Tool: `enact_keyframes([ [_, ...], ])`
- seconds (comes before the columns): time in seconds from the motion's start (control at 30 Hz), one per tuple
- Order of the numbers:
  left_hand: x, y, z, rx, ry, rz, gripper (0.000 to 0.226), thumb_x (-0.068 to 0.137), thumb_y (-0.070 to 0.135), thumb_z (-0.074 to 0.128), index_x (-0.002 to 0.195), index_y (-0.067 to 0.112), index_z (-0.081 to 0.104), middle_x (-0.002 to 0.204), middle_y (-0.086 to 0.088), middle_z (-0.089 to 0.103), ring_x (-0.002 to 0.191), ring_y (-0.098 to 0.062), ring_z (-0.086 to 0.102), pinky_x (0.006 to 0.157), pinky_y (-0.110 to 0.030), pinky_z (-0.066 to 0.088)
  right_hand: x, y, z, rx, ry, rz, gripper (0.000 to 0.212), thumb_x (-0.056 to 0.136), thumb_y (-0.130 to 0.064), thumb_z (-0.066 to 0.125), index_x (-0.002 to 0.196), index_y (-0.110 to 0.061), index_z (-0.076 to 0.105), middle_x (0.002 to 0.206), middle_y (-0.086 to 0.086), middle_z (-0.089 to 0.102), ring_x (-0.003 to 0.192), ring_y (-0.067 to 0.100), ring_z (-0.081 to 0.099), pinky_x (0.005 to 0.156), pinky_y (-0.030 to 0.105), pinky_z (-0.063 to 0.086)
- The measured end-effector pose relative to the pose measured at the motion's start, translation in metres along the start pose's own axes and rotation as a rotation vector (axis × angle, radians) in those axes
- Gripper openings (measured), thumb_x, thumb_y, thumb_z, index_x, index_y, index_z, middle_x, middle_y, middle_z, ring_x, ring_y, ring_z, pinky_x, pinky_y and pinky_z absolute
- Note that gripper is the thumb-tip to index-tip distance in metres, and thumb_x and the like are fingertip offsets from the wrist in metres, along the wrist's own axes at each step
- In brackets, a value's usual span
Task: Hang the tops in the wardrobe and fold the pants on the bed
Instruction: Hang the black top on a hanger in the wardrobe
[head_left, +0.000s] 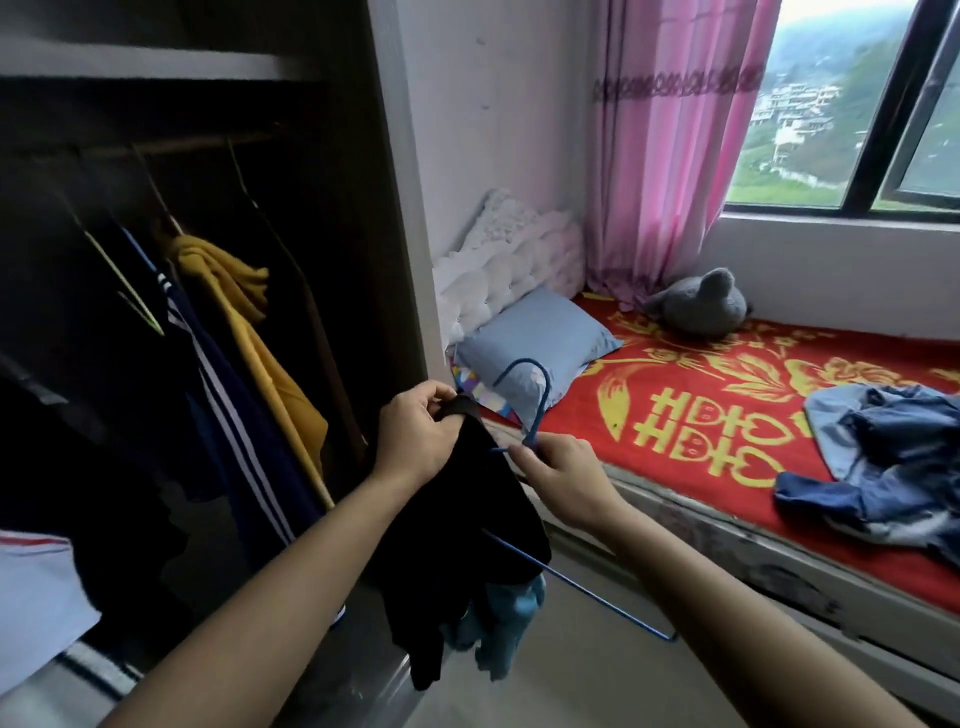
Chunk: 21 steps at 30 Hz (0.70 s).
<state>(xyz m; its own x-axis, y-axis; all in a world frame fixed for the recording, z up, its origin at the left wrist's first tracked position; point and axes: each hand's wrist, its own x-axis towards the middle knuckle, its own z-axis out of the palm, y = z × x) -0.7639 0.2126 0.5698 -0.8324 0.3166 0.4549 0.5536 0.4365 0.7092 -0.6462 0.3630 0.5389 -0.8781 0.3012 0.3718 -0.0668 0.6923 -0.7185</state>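
View from a person's head, looking down at both hands in front of an open wardrobe (358, 218). The left hand (415, 436) has its fingers curled tightly around the top edge of a black top (467, 525), bunching it, probably to feed it onto a hanger. The right hand (563, 480) pinches the blue wire hanger (540, 415) just below its hook to steady it; the hanger's far side is buried under the black cloth. A teal cloth (504, 618) dangles beneath, its shape unclear. Clothes already hang inside the wardrobe, where the rail is dim. To the right, crumpled jeans (893, 457) lie unfolded on the red bed (727, 395), partly cut off.
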Motion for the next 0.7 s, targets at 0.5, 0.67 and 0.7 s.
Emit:
enact_keyframes([
  [0.5, 0.025, -0.006, -0.007, 0.456, -0.218, 0.077, 0.014, 0.097, 0.031, 0.051, 0.096, 0.018, 0.056, 0.104, -0.005, 0.063, 0.104, -0.029, 0.053, 0.089, -0.038, 0.032, -0.007, 0.043, -0.076, -0.164, -0.139, -0.133, 0.048, 0.102, -0.060, 0.024, 0.101, -0.033, 0.064, 0.074, -0.019, 0.064, 0.069, 0.000, 0.060, 0.069, 0.032, 0.049],
  [0.67, 0.026, 0.008, -0.012, 0.474, -0.191, -0.027, 0.013, 0.097, 0.028, 0.043, 0.095, 0.019, 0.053, 0.109, -0.008, 0.063, 0.111, -0.032, 0.052, 0.094, -0.041, 0.034, -0.024, 0.074, -0.087, -0.247, -0.037, -0.090, 0.035, 0.104, -0.050, 0.031, 0.089, -0.035, 0.058, 0.062, -0.011, 0.057, 0.058, 0.005, 0.055, 0.057, 0.033, 0.045],
  [0.7, 0.026, 0.016, -0.008, 0.455, -0.198, -0.011, 0.011, 0.096, 0.026, 0.043, 0.094, 0.019, 0.051, 0.111, -0.009, 0.063, 0.111, -0.032, 0.053, 0.094, -0.042, 0.038, -0.022, 0.070, -0.084, -0.240, -0.021, -0.101, 0.035, 0.104, -0.049, 0.032, 0.088, -0.034, 0.059, 0.058, -0.011, 0.055, 0.055, 0.006, 0.054, 0.054, 0.030, 0.042],
])
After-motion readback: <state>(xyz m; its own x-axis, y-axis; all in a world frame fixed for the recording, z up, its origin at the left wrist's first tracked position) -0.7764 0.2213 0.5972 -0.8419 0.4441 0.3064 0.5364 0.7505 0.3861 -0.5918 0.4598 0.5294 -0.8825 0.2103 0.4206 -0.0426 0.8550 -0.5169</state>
